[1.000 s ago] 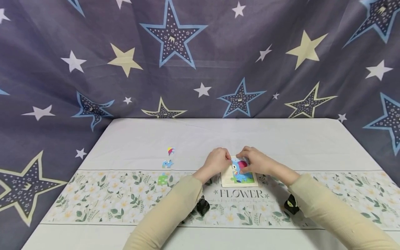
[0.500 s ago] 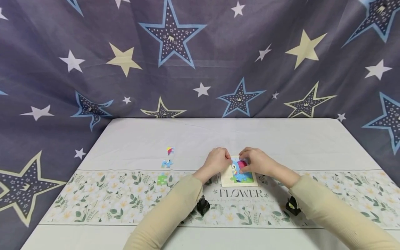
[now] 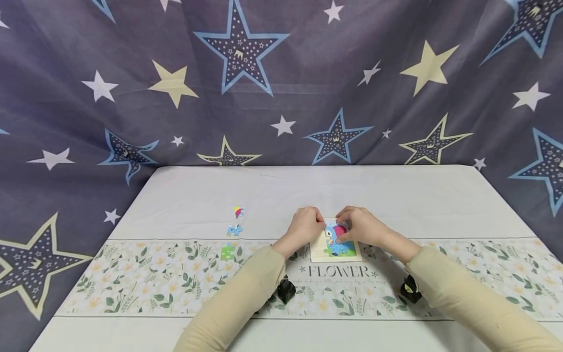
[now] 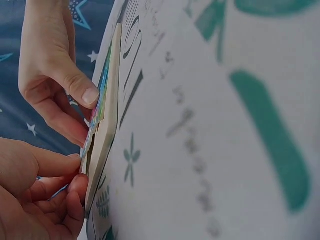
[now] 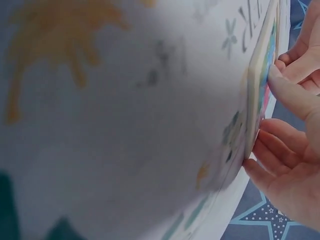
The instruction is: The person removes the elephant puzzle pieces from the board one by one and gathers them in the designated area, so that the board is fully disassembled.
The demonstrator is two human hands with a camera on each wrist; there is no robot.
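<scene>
A small wooden jigsaw puzzle board (image 3: 318,255) lies on the table in front of me. Colourful pieces with a blue animal (image 3: 336,251) sit in it, and pale bare wood shows along its left side. My left hand (image 3: 304,227) holds the board's far left edge, thumb and fingertips together; their exact contact is partly hidden. On the other side, my right hand (image 3: 365,228) grips the board, its thumb (image 5: 280,82) on the picture and its fingers (image 5: 270,155) at the outer edge. Part of the picture is hidden beneath this hand.
Three loose puzzle pieces lie to the left: a yellow and red one (image 3: 239,212), a blue one (image 3: 235,230) and a green one (image 3: 227,252). A flowered band (image 3: 145,278) crosses the white tablecloth (image 3: 272,186). A starry curtain (image 3: 281,102) hangs behind.
Both hands stay at the puzzle board with hardly any movement. The view shifts very slightly; the loose pieces stay where they were.
</scene>
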